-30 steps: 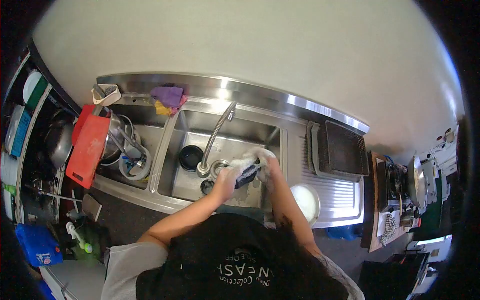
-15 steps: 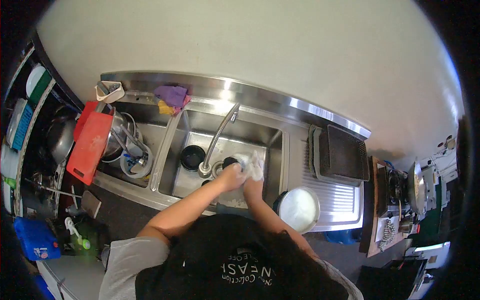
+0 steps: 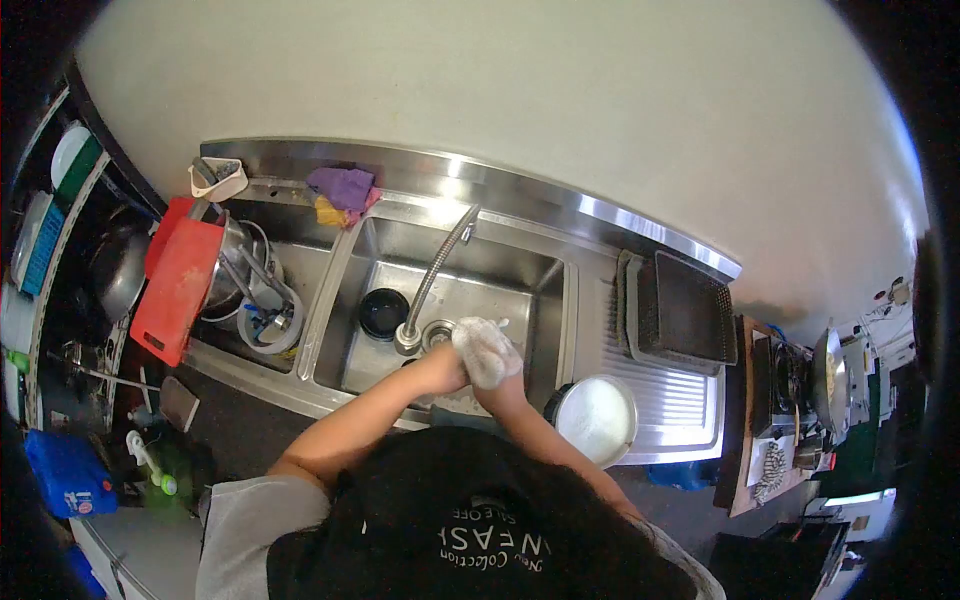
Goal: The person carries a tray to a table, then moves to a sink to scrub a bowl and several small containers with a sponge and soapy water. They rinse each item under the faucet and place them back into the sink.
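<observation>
Over the right part of the sink basin (image 3: 400, 258), my two hands are close together. Around my right hand (image 3: 503, 388) is a whitish, foamy, cloth-like thing (image 3: 487, 350); whether it is worn or gripped is not clear. My left hand (image 3: 445, 368) is against its left side, with the fingers hidden behind it. What lies between the hands cannot be seen. A small black bowl (image 3: 383, 314) sits in the basin to the left. The flexible metal faucet (image 3: 432, 275) arches beside my hands, near the round drain (image 3: 436, 332).
A pot of whitish liquid (image 3: 597, 418) stands at the basin's right. Dark mesh baskets (image 3: 685, 310) rest on the ribbed drainboard (image 3: 685, 410). Red cutting boards (image 3: 180, 290) and a white tub of utensils (image 3: 270, 345) are at the left. A purple cloth (image 3: 342, 188) lies on the back ledge.
My hands have shifted slightly left and turned. The whitish thing now faces the camera, and the dark object that showed by my left fingers is no longer visible.
</observation>
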`<act>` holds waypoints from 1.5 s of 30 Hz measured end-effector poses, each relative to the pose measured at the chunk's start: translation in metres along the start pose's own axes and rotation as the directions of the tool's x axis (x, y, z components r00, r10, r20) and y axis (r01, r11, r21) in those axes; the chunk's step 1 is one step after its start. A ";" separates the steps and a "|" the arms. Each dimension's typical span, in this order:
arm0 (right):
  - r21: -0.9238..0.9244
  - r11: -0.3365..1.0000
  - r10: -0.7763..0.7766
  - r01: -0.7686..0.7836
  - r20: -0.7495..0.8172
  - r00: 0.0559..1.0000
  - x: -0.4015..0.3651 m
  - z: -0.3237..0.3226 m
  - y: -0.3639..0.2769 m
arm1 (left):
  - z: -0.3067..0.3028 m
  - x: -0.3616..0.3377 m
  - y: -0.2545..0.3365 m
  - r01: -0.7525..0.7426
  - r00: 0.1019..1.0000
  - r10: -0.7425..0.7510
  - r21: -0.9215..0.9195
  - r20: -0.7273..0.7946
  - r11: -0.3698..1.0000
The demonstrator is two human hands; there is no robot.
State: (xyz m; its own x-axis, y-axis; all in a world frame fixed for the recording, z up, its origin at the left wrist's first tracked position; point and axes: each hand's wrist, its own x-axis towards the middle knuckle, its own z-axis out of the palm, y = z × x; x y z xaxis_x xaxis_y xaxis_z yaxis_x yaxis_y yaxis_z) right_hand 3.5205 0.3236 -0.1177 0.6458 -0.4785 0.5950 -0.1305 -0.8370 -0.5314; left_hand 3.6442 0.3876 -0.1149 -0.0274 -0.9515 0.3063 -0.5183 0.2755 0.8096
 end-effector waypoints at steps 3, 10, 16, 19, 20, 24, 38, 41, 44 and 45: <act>-0.164 0.984 -0.033 0.070 0.218 0.975 0.010 -0.011 0.026 | -0.020 0.002 0.024 0.314 0.904 -0.315 0.052 0.289 0.948; -0.021 0.999 -0.037 0.043 0.241 0.970 0.034 -0.033 -0.012 | -0.025 0.001 0.019 0.221 0.939 -0.208 -0.015 0.274 0.975; 0.028 1.000 -0.021 0.010 0.419 0.908 0.039 -0.027 0.018 | -0.029 -0.004 0.022 0.290 0.905 -0.259 -0.042 0.338 0.956; 0.399 0.776 0.103 -0.488 0.683 0.723 0.052 -0.046 0.039 | -0.038 0.006 0.042 0.382 0.829 -0.284 -0.117 0.481 0.917; 0.559 0.655 0.051 -0.508 0.638 0.768 0.053 -0.045 0.037 | -0.026 0.001 0.028 0.329 0.877 -0.212 -0.220 0.431 0.918; 0.942 0.073 0.127 -0.328 0.317 0.940 0.022 -0.003 0.025 | 0.004 0.010 0.016 0.333 0.941 -0.262 -0.444 0.214 0.832; 0.728 0.399 0.793 -0.557 0.031 0.609 0.014 -0.011 0.026 | 0.007 0.008 0.030 0.358 0.931 -0.356 0.011 -0.082 0.934; 0.753 0.142 0.770 -0.643 0.324 0.550 0.007 -0.019 0.051 | -0.004 0.003 0.026 0.151 0.988 -0.151 0.204 -0.014 0.967; 0.729 -0.458 0.598 -0.510 0.676 0.430 0.009 -0.025 0.052 | -0.012 0.003 0.038 0.277 0.959 -0.279 0.051 0.040 0.959; 0.693 -0.539 0.485 -0.479 0.720 0.496 0.003 -0.022 0.056 | -0.017 0.006 0.049 0.400 0.915 -0.394 -0.070 0.086 0.914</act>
State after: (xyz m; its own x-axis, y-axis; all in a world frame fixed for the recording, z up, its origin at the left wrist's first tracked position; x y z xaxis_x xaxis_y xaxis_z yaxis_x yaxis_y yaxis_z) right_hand 3.4988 0.2694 -0.1325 0.7990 -0.4520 -0.3966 0.2825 0.8644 -0.4160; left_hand 3.6328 0.3982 -0.0652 0.1057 -0.9910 -0.0821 -0.4245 -0.1196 0.8975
